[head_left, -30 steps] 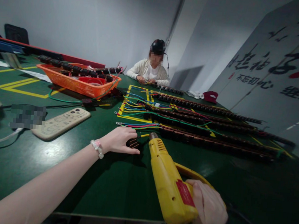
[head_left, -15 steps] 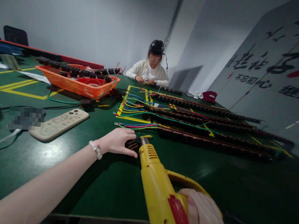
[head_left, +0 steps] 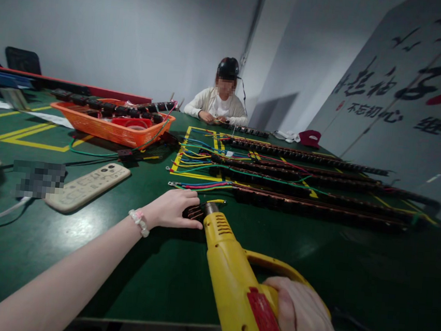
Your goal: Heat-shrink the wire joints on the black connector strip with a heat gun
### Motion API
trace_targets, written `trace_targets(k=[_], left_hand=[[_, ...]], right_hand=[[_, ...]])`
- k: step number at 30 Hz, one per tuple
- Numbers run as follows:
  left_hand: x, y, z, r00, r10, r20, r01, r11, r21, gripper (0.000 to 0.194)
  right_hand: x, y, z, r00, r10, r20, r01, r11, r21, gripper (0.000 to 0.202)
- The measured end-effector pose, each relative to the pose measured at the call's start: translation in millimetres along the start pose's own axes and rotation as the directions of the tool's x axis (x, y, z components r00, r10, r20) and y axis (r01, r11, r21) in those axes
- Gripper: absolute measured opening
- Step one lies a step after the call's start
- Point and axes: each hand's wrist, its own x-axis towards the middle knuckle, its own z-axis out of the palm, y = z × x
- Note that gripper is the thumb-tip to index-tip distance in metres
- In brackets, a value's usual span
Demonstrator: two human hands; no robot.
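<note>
In my right hand (head_left: 303, 316) is a yellow heat gun (head_left: 233, 271), gripped by its handle. Its metal nozzle points away from me, close to a small dark piece with copper-coloured lines (head_left: 193, 212). My left hand (head_left: 175, 209) has its fingers around that dark piece, with the thumb stretched along the near side. A short yellow wire end (head_left: 216, 201) shows just beyond the nozzle. How much of the dark piece lies behind the fingers and nozzle is hidden.
Several long dark wire-ended strips (head_left: 318, 206) lie to the right on the green table (head_left: 146, 283). An orange basket (head_left: 118, 134) with dark parts stands back left, a phone (head_left: 89, 189) nearer. A person (head_left: 216, 102) sits across the table. A red cap (head_left: 309, 138) lies far right.
Almost nothing differs. The view has shifted very slightly, while both hands, the heat gun and the dark piece keep nearly the same positions.
</note>
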Motion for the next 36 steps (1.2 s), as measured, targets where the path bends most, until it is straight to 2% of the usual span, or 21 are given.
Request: trace_targets(k=[7,12,15,19,21,24,27,29,31,33,34,36], left_hand=[[-3,-2,-6.9,0.999,-0.052,-0.010,0.052,0.999,-0.004,0.055],[-7,-7,-9.7,0.995,-0.086,-0.049,0.087,0.996,0.002,0.044],[-8,-10,-9.8,0.994,-0.089,-0.060,0.090,0.996,0.009,0.039],[-10,-14,-11.0,0.993,-0.072,-0.098,0.080,0.994,0.078,0.037],[-13,-17,-13.0,0.988,-0.076,-0.137,0.090,0.991,0.099,0.035],[-19,-26,-16.3,0.957,-0.113,-0.266,0.145,0.984,0.102,0.031],[-25,-37,-16.9,0.879,-0.181,-0.440,0.235,0.969,0.070,0.030],[-27,-46,-14.5,0.823,-0.239,-0.515,0.285,0.958,0.011,0.033],[-29,-57,-10.1,0.795,-0.311,-0.521,0.323,0.944,-0.072,0.034],[-30,-68,-4.7,0.797,-0.388,-0.463,0.360,0.920,-0.152,0.038],[-30,-73,-1.9,0.804,-0.412,-0.428,0.372,0.911,-0.178,0.040],[-31,-81,2.7,0.819,-0.434,-0.374,0.381,0.900,-0.209,0.043]], right_hand=[[6,6,-1,0.996,0.082,0.023,-0.083,0.997,0.006,0.041],[13,17,-3,0.990,0.136,0.037,-0.134,0.989,-0.055,0.043],[17,31,-4,0.990,0.135,0.030,-0.130,0.984,-0.122,0.046],[21,48,-6,1.000,0.015,0.017,-0.011,0.976,-0.218,0.046],[21,48,-6,0.999,0.040,-0.006,-0.040,0.970,-0.241,0.048],[20,45,-5,0.995,0.098,-0.009,-0.097,0.963,-0.250,0.051],[18,51,-6,0.996,0.093,0.016,-0.086,0.960,-0.268,0.052],[19,61,-7,0.999,0.008,0.031,0.002,0.956,-0.294,0.049],[20,72,-9,0.990,-0.131,0.059,0.143,0.937,-0.320,0.045],[22,79,-10,0.976,-0.206,0.077,0.220,0.914,-0.341,0.043],[22,80,-10,0.975,-0.207,0.086,0.224,0.913,-0.341,0.043],[21,76,-10,0.987,-0.132,0.087,0.153,0.935,-0.319,0.045]])
